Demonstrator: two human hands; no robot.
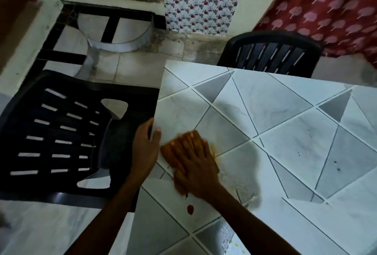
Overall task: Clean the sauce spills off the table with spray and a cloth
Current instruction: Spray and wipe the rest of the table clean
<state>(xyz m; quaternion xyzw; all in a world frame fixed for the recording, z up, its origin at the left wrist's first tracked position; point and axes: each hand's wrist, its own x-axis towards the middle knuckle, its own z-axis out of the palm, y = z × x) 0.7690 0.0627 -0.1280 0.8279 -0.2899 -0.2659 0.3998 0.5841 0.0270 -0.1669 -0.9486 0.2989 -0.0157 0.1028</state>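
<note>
I see right hand (pixel 196 166) flat, fingers straight, pressing orange cloth (pixel 167 152); left hand (pixel 144 142) grips table (pixel 285 132) edge (sauce drop (pixel 190 209) near wrist).

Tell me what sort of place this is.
Most likely a home dining area, perhaps a small eatery: a tile-patterned table with a black plastic chair at its side and a second chair at its far edge, plus a floral curtain and a red curtain hanging behind.

Open tabletop (pixel 295 142) rightward; black chair (pixel 49 146) seemingly against left edge, second chair (pixel 265 37) behind.
</note>
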